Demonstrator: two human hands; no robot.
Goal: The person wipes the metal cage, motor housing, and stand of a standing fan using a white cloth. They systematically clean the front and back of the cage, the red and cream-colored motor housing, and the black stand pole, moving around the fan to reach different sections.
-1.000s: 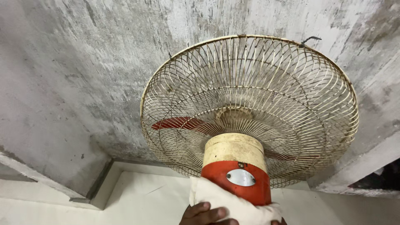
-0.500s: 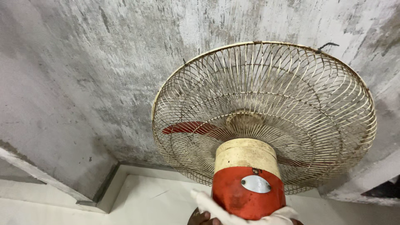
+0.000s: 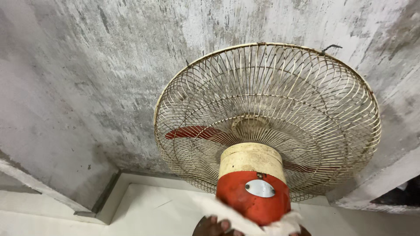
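We see a fan (image 3: 267,126) close under the stained concrete ceiling (image 3: 109,65), its red and cream motor housing (image 3: 253,183) at the near side and the wire cage (image 3: 306,100) beyond it. Our left hand (image 3: 214,227) presses a white cloth (image 3: 245,220) against the underside of the housing, fingers (image 3: 224,225) curled together on the cloth so that it stays flat on the round shape. Of the right hand (image 3: 302,231) only a small edge shows at the near right, so we cannot tell how its fingers are.

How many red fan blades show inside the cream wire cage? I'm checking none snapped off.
2: one red blade left of the hub, another at lower right behind the motor housing. More may be hidden.
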